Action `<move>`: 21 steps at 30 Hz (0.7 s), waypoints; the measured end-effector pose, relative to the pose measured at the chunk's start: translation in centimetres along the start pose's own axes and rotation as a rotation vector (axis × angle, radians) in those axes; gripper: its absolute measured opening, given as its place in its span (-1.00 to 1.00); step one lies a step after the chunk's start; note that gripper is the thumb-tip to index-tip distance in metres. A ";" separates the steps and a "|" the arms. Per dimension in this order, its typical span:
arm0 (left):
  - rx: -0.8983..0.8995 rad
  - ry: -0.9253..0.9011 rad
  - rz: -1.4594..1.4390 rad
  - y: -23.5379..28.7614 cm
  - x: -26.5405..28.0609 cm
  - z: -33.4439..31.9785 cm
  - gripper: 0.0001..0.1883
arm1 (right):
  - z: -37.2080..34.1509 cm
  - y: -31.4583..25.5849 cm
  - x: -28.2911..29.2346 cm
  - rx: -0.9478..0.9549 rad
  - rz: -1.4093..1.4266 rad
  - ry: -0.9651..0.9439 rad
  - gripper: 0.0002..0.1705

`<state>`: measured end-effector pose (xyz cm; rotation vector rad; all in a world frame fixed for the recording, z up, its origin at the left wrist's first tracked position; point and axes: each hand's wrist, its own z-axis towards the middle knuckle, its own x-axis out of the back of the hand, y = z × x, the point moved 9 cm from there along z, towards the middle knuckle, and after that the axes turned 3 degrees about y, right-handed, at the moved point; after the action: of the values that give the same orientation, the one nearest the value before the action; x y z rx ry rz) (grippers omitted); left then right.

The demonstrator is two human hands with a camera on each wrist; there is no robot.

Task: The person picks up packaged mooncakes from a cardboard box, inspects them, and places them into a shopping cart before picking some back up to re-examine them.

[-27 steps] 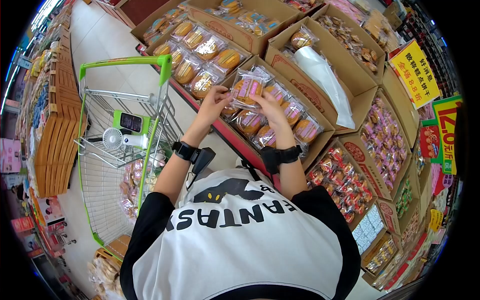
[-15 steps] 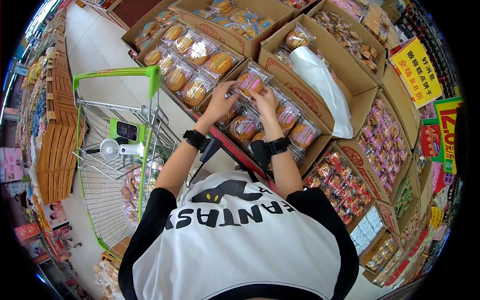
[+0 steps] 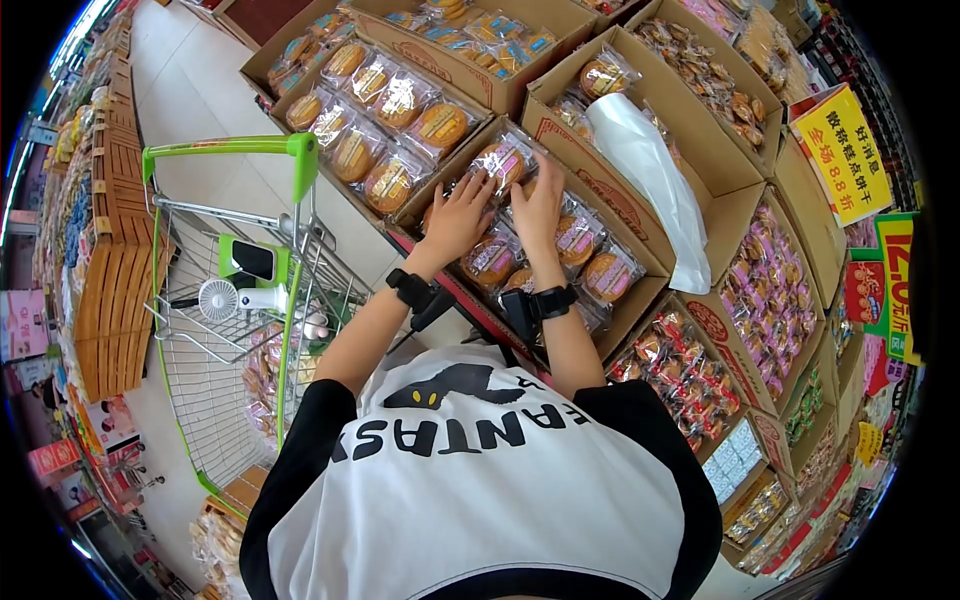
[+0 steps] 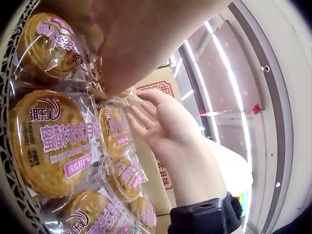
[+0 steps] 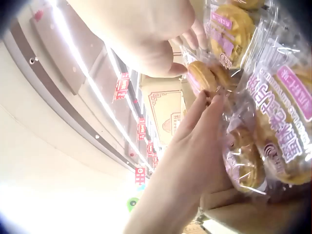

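Both hands reach into a cardboard box of plastic-wrapped mooncakes with pink lettering. My left hand (image 3: 458, 222) lies palm down over the packs at the box's near left side, fingers extended. In the right wrist view its fingertips touch the edge of a tilted wrapped mooncake (image 5: 201, 78). My right hand (image 3: 537, 212) is beside it, fingers straight and spread, thumb toward the left hand. Just beyond the fingertips lies a wrapped mooncake (image 3: 500, 160) at the box's far end. More wrapped mooncakes (image 4: 53, 141) fill the left wrist view's left side.
A box of yellow-labelled cakes (image 3: 400, 100) adjoins on the left. To the right, a roll of white plastic bags (image 3: 645, 170) lies across another box. A green-handled shopping cart (image 3: 230, 145) stands at left, holding a small fan (image 3: 220, 298) and packets.
The hands held a wrapped mooncake between them earlier; it now lies in the box at the far end. The fingers have let go and spread over the packs.
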<state>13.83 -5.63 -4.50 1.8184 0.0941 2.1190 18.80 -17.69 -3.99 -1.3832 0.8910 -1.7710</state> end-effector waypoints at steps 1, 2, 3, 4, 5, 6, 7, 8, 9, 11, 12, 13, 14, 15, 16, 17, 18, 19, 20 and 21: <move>-0.002 -0.007 0.014 0.1 0.0 0.1 -0.42 | -0.1 -1.0 -0.1 0.166 -0.049 -0.001 -0.49; -0.003 -0.014 0.027 0.1 0.0 0.1 -0.42 | -0.3 -0.7 -0.3 0.169 -0.050 -0.005 -0.49; 0.002 -0.010 0.026 -0.1 -0.1 0.2 -0.42 | -0.5 -0.8 -0.9 0.166 -0.195 -0.067 -0.50; -0.010 -0.009 0.007 -0.1 -0.3 0.2 -0.43 | -0.6 -0.8 -1.5 0.164 -0.340 -0.129 -0.52; -0.021 -0.006 -0.011 -0.3 -0.3 0.2 -0.44 | -0.7 -0.9 -1.6 0.173 -0.340 -0.134 -0.52; -0.013 0.000 -0.010 -0.4 0.1 0.2 -0.44 | -0.8 -0.7 -2.0 0.160 -0.370 -0.166 -0.52; -0.008 -0.019 -0.066 -0.6 0.3 0.3 -0.47 | -0.8 -0.5 -2.3 0.149 -0.400 -0.198 -0.52; -0.004 -0.039 -0.122 -0.7 0.6 0.2 -0.50 | -0.8 -0.6 -2.4 0.160 -0.400 -0.203 -0.52; 0.005 -0.031 -0.121 -0.9 1.0 0.0 -0.50 | -0.8 -0.7 -2.2 0.140 -0.388 -0.203 -0.52; -0.104 0.140 -0.347 -0.5 3.5 -0.6 -0.60 | -0.9 -1.1 -1.9 0.113 -0.352 -0.194 -0.53; -0.095 0.149 -0.346 -0.5 4.5 -1.0 -0.60 | -1.1 -1.6 -1.7 0.124 -0.353 -0.200 -0.53; -0.008 0.057 -0.502 -0.7 5.1 -1.6 -0.66 | -1.2 -2.3 -1.5 0.168 -0.287 -0.195 -0.54; 0.081 -0.034 -0.658 -0.9 5.1 -2.6 -0.71 | -1.4 -3.2 -1.4 0.213 -0.221 -0.194 -0.55; 0.091 0.046 -0.771 -1.1 6.1 -3.7 -0.77 | -1.7 -4.7 -1.0 0.255 -0.150 -0.179 -0.57; 0.113 0.070 -0.769 -1.1 7.8 -5.1 -0.77 | -2.0 -5.3 -1.3 0.276 -0.146 -0.201 -0.57; 0.143 -0.008 -0.817 -0.9 9.0 -6.9 -0.77 | -2.4 -6.4 -1.6 0.352 -0.070 -0.211 -0.58; 0.177 -0.079 -0.865 -1.0 10.3 -8.8 -0.78 | -3.0 -7.6 -1.9 0.429 0.011 -0.228 -0.58; 0.216 -0.040 -0.862 -1.9 11.9 -10.9 -0.78 | -3.7 -9.2 -2.2 0.439 0.099 -0.293 -0.60; 0.297 -0.194 -0.807 -2.6 11.7 -13.7 -0.79 | -4.6 -11.0 -2.3 0.488 0.122 -0.328 -0.64; 0.381 -0.347 -0.760 -3.3 11.5 -16.9 -0.81 | -5.4 -12.4 -3.0 0.466 0.171 -0.428 -0.67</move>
<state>-3.16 3.82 2.56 1.8937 0.9827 1.2979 12.58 -8.26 4.09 -1.2602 0.3263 -1.3639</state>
